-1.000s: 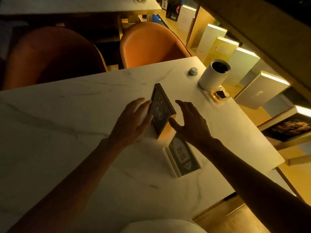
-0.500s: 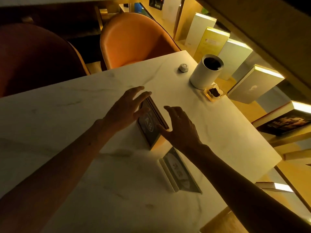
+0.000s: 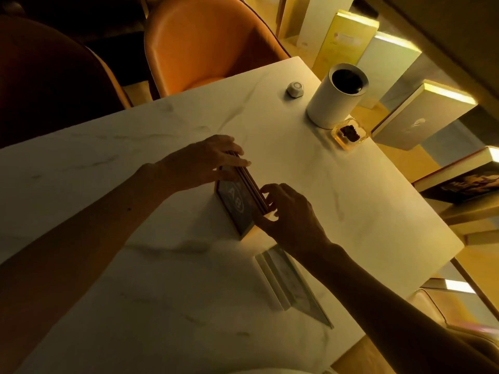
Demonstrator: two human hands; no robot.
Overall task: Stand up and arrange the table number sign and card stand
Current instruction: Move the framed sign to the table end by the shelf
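A: Table number sign [image 3: 234, 203], where is it?
B: Upright mid-table on the marble table [image 3: 162, 292], dark face reading "A8".
A: The hands?
B: Left hand [image 3: 199, 164] grips its far top edge; right hand [image 3: 290, 217] pinches the near corner (fingers curled). The card stand [image 3: 286, 279] sits just nearer, beneath the right wrist.
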